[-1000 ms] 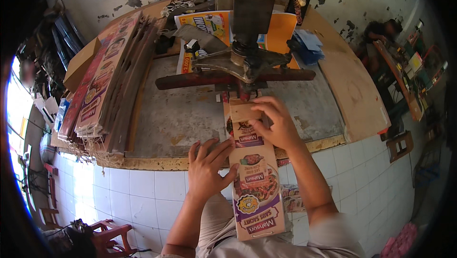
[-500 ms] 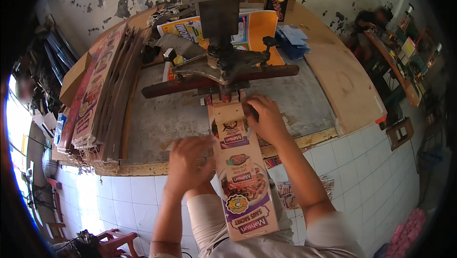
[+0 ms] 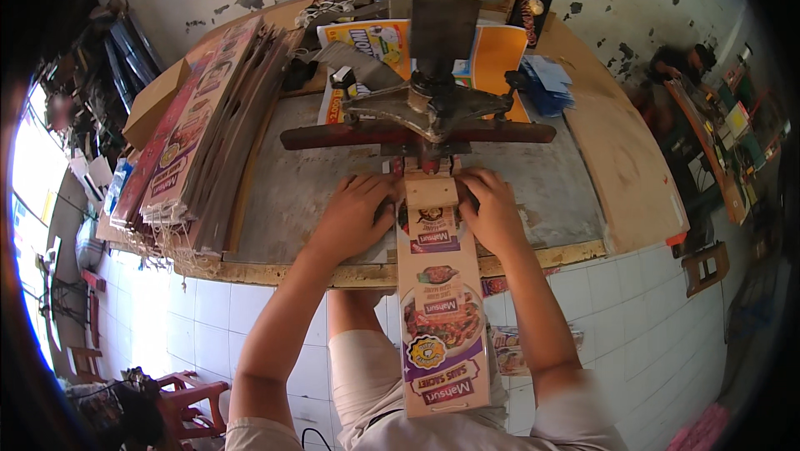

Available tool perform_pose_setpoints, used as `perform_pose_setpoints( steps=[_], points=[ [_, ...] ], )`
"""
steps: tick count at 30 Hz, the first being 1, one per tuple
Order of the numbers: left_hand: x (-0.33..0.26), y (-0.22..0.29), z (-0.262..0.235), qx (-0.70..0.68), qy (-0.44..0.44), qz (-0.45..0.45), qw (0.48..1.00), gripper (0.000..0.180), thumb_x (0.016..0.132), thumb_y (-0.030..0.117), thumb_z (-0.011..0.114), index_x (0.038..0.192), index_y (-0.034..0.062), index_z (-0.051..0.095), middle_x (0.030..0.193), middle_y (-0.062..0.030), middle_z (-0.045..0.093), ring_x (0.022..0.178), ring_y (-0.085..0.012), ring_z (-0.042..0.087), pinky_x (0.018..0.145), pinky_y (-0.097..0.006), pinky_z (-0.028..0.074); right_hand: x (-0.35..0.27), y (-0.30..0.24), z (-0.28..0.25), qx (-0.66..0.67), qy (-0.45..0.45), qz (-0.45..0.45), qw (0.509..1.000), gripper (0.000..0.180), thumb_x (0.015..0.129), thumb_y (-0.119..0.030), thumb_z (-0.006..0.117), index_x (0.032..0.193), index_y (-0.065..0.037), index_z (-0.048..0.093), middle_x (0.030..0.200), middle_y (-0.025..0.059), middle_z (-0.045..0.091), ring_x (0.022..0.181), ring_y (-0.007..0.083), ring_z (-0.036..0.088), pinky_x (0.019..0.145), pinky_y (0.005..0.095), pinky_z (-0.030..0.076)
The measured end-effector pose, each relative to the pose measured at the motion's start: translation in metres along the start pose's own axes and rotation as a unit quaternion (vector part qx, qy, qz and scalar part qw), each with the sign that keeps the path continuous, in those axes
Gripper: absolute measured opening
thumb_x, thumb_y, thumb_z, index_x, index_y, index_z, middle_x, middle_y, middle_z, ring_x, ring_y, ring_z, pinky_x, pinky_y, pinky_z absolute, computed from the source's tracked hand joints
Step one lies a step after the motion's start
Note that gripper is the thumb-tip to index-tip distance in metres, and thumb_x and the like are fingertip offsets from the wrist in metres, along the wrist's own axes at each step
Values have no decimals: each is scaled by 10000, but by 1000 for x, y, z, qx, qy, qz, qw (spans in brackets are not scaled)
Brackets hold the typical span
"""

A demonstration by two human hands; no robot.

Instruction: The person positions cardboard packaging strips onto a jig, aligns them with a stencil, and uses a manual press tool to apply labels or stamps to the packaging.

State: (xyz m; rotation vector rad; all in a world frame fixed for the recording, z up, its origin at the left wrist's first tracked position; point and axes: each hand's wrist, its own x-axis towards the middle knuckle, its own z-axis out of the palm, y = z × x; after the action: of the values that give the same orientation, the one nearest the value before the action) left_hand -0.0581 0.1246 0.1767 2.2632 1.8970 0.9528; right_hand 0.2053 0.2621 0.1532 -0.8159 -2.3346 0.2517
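Observation:
A long printed cardboard strip [image 3: 440, 284] reaches from beneath the press over the table's front edge toward my lap. Its face carries food pictures and a purple band. Across its far end lies a small wooden block [image 3: 432, 192], just below the red tip of the press head [image 3: 430, 109]. My left hand [image 3: 360, 211] is at the strip's left edge beside the block, fingers curled in. On the opposite edge my right hand [image 3: 492, 208] has its fingers bent against strip and block. The fingertips of both hands are partly hidden.
A stack of similar printed cardboard panels [image 3: 200, 130] with strings leans at the left of the metal-topped table [image 3: 308, 176]. Behind the press lie colourful printed sheets [image 3: 500, 59] and blue packets [image 3: 546, 84]. A brown board [image 3: 617, 151] covers the right side. Another person [image 3: 687, 64] sits far right.
My left hand has moved up and forward to the strip's left edge by the block. My right hand has come down slightly along the right edge. The whole view has shifted.

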Motion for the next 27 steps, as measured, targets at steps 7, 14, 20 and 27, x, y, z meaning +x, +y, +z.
perform_pose_setpoints(
  steps=[7,14,20,27],
  points=[
    [-1,-1,4,25,14,8,1000,218,940,149,700,1142,70,683,1470,-146,717,1382,-369,625,1174,-529,434,0,0,0,-7,-3,-8,1000,379,945,-79,750,1324,-92,733,1389,61,674,1304,327,619,1084,508,495],
    [-3,-3,8,42,30,14,999,258,947,139,688,1186,44,674,1458,-156,714,1359,-371,629,1140,-517,447,-1,1,0,-20,-19,-2,1000,395,957,-87,740,1352,-81,719,1415,72,661,1333,331,607,1117,515,483],
    [-2,-3,9,39,35,23,998,260,939,138,700,1184,56,673,1414,-159,724,1330,-370,638,1127,-511,451,-1,1,-2,-22,-28,1,999,407,955,-86,734,1362,-81,713,1427,73,657,1339,341,597,1138,521,478],
    [-4,-3,8,29,49,21,998,240,931,149,717,1154,67,677,1284,-143,741,1276,-367,657,1106,-511,460,0,-2,-3,-18,-17,3,1000,404,949,-80,734,1353,-80,714,1420,78,661,1333,354,596,1146,525,479]
  ],
)
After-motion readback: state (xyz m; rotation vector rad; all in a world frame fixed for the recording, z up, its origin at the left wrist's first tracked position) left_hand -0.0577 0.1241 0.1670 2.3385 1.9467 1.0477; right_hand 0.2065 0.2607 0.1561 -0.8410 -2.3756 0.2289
